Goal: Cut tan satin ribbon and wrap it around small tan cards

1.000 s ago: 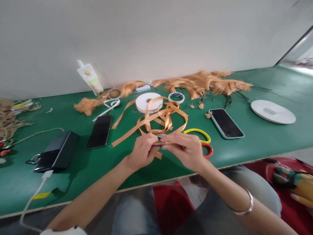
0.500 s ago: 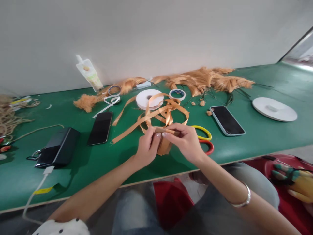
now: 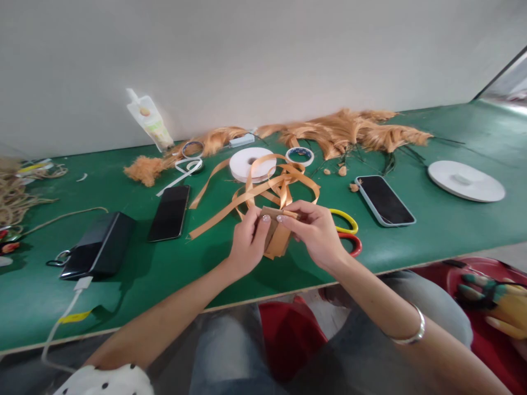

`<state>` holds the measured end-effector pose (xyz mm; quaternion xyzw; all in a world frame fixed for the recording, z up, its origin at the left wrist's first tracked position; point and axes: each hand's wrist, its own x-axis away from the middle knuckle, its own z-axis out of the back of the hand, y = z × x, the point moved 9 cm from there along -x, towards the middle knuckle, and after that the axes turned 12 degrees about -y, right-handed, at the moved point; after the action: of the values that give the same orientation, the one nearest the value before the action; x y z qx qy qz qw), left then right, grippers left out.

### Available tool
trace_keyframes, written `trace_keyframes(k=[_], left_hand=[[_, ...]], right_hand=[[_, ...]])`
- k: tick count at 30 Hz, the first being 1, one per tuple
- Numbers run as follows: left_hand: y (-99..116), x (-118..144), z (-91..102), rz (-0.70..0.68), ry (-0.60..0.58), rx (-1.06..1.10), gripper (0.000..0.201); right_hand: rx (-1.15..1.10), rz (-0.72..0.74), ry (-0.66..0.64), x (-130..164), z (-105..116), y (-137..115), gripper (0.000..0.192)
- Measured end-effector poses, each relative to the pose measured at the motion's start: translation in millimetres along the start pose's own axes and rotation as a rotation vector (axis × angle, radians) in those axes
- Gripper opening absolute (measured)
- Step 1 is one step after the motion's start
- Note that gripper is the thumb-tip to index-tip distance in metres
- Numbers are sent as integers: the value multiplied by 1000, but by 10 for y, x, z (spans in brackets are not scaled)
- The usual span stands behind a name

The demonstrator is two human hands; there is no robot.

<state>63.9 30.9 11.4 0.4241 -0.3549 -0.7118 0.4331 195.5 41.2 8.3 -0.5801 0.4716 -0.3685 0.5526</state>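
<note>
A green table [image 3: 173,274] carries loose coils of orange ribbon [image 3: 267,189]. Above its near edge, the left hand [image 3: 247,241] and right hand [image 3: 315,233] both pinch a folded ribbon piece [image 3: 276,237] between fingertips.

My left hand [image 3: 247,241] and right hand [image 3: 315,233] cover the folded ribbon [image 3: 276,240] where I pinch it. Right of the ribbon, my right hand hides part of the yellow ring [image 3: 345,219] and red ring [image 3: 352,244].
</note>
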Motion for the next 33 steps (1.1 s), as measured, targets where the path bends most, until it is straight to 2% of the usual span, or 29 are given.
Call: trace_keyframes(k=[5, 9, 13, 16, 26, 33], left_hand=[[-39, -21, 9, 24, -1, 65, 27], [-136, -48, -25, 57, -26, 306, 30], [-305, -34, -264, 220, -155, 578, 33], [-368, -1, -387, 322, -204, 629, 36], [-424, -8, -394, 422, -40, 945, 40], [-518, 4, -399, 473, 4, 982, 36]], right_hand=[[-14, -33, 10, 7, 12, 22, 13], [-134, -70, 101, 1, 93, 77, 16], [-344, -63, 235, -13, 224, 139, 18], [-417, -45, 292, -27, 290, 165, 20], [-486, 3, 475, 37, 353, 242, 24], [-464, 15, 530, 87, 332, 290, 26]])
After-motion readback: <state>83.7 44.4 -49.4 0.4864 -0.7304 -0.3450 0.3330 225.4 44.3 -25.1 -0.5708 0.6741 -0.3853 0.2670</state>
